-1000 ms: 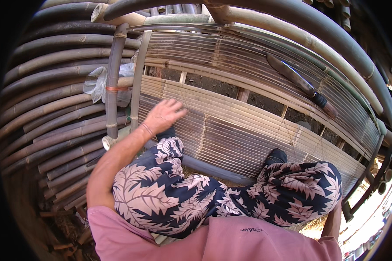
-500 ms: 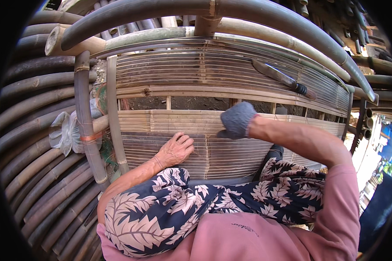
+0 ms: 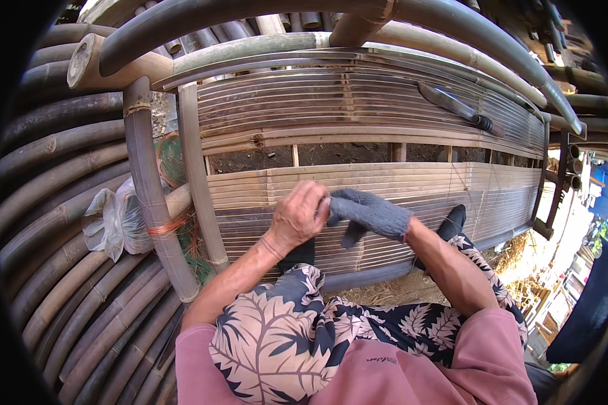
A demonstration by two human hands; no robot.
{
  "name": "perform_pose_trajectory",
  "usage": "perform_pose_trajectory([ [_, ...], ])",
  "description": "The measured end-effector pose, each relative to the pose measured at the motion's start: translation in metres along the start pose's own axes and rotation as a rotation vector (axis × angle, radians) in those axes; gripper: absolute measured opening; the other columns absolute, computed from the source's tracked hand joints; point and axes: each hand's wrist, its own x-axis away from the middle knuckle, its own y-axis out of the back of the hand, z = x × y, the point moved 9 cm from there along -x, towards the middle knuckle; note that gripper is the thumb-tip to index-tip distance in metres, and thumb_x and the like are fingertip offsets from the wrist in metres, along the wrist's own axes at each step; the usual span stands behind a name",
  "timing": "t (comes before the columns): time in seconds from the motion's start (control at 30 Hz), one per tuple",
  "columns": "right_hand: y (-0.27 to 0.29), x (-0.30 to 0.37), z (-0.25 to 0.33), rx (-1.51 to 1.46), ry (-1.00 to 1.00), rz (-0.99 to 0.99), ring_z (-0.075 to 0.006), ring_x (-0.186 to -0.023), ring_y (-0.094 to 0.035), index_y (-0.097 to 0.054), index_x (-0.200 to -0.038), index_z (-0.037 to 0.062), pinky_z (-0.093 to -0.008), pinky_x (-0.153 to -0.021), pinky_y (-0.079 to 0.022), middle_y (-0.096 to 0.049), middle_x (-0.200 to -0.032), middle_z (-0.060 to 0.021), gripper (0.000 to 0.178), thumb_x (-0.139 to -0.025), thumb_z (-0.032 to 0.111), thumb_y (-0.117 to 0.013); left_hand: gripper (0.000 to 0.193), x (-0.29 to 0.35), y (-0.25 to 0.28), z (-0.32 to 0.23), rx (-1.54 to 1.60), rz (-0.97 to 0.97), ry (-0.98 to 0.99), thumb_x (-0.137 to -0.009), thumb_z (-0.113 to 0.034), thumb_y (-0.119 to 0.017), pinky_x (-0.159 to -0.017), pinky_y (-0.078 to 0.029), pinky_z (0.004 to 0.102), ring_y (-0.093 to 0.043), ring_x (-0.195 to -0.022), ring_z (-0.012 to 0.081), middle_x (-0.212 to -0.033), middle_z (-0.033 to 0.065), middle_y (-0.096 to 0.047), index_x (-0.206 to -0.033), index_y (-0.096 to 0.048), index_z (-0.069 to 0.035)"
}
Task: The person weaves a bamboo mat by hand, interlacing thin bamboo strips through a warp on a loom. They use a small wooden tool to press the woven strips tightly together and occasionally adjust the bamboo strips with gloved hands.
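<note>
My left hand [image 3: 300, 212] is bare and closed above the near slatted panel, its fingers pinched at the fingertips of the grey knit glove [image 3: 378, 214]. That glove covers my right hand [image 3: 366, 210], whose fingers stretch leftward to meet the left hand while the thumb hangs apart below. Beneath both hands lies a bamboo bench seat [image 3: 277, 181] made of thin split strips. A large knife [image 3: 456, 108] with a dark blade and a brown handle rests on the far slatted panel, away from either hand.
Thick bamboo rails [image 3: 250, 55] frame the bench's far side. Bamboo poles [image 3: 67, 172] are piled along the left. A clear plastic bag [image 3: 120, 219] hangs by an orange tie from an upright post [image 3: 147, 182]. Between the panels runs a gap [image 3: 348, 152] showing soil.
My left hand has lifted off the slats and come together with the gloved right hand, which has opened out from a curled shape. My body and view have shifted, and both feet now show.
</note>
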Motion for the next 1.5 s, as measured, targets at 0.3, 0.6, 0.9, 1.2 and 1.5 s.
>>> perform_pose_trajectory([
  [0.3,0.240,0.036,-0.026,0.369,0.012,-0.559,-0.0137,-0.058,-0.058,-0.073,-0.106,0.0032,-0.0303,-0.050,-0.051,-0.057,-0.066,-0.0035,0.034,-0.091,0.034,-0.072,0.023,0.022,0.085,0.140,-0.545,-0.043,0.593,-0.085,-0.007,-0.057,-0.080,-0.053,0.0478,-0.067,-0.085,0.0380,-0.097,0.0167,-0.069,-0.100,-0.074,-0.008],
  [0.6,0.131,-0.049,-0.013,1.378,0.153,-0.924,-0.0350,-0.082,-0.067,-0.070,-0.077,0.0097,-0.0477,-0.073,-0.052,-0.069,-0.081,-0.0147,0.027,-0.090,0.033,-0.064,0.029,0.012,0.011,0.184,-0.290,0.544,0.808,-0.086,-0.016,-0.050,-0.094,-0.051,0.0490,-0.065,-0.105,0.0437,-0.112,0.0285,-0.067,-0.094,-0.074,-0.003],
  [0.9,0.020,-0.108,-0.007,0.987,0.155,-0.733,-0.0404,-0.087,-0.068,-0.073,-0.087,0.0059,-0.0500,-0.077,-0.053,-0.072,-0.089,-0.0186,0.025,-0.087,0.029,-0.063,0.040,-0.005,-0.058,0.190,-0.093,0.873,0.593,-0.090,-0.022,-0.046,-0.094,-0.048,0.0458,-0.061,-0.109,0.0450,-0.115,0.0343,-0.062,-0.101,-0.063,0.012],
  [1.2,-0.033,-0.169,-0.007,0.936,0.114,-0.137,-0.0421,-0.096,-0.069,-0.075,-0.099,0.0036,-0.0475,-0.084,-0.055,-0.071,-0.103,-0.0240,0.029,-0.086,0.020,-0.056,0.027,-0.001,-0.067,0.203,-0.058,0.919,0.493,-0.089,-0.014,-0.049,-0.087,-0.047,0.0460,-0.060,-0.099,0.0414,-0.105,0.0291,-0.061,-0.093,-0.069,0.004],
  [1.5,0.066,-0.060,-0.015,-0.215,0.156,0.034,-0.0122,-0.067,-0.062,-0.066,-0.116,-0.0012,-0.0315,-0.079,-0.060,-0.063,-0.077,-0.0047,0.030,-0.093,0.017,-0.069,0.022,0.003,-0.004,0.151,-0.217,0.120,0.512,-0.091,-0.021,-0.061,-0.084,-0.048,0.0488,-0.062,-0.093,0.0412,-0.091,0.0208,-0.067,-0.094,-0.072,-0.002],
])
